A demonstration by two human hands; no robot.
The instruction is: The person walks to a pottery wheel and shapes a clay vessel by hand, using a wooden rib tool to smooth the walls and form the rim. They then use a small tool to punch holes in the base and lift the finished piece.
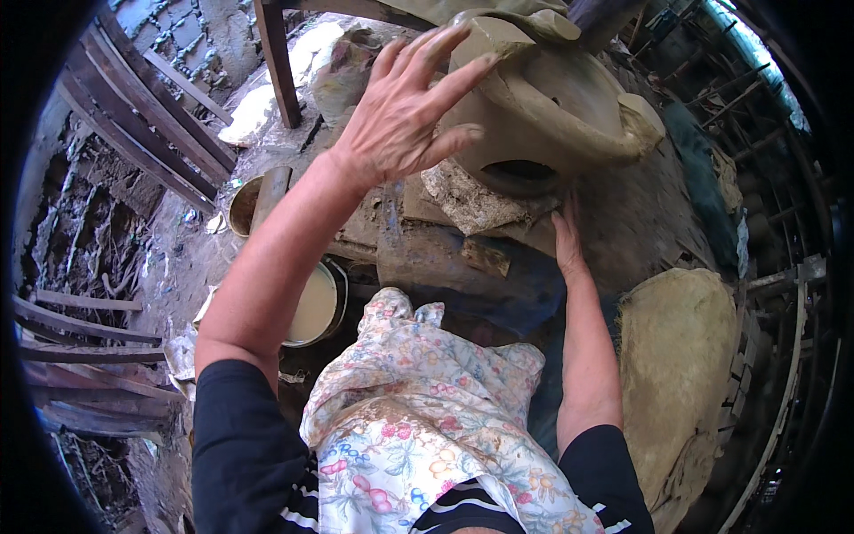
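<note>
A large grey-brown clay vessel (569, 111), shaped like a stove with a wide hollow top, flared lips and a dark oval hole (519, 171) low in its near wall, stands in front of me. My left hand (396, 116) is raised at its left side, fingers spread, with the fingertips by the left lip (494, 40); I cannot tell whether they touch it. Down at the vessel's near right foot is my right hand (567, 236), its fingers stretched out against the base. Beneath the vessel lies a rough, crusted sack-like mat (467, 203).
A bucket of cloudy, tan liquid (313, 307) stands left of my lap, which a floral cloth (409, 383) covers. Farther left is a tipped container (242, 206). A tan sack (680, 356) lies at the right. Wooden slats (142, 107) and a wooden leg (278, 67) stand at the far left.
</note>
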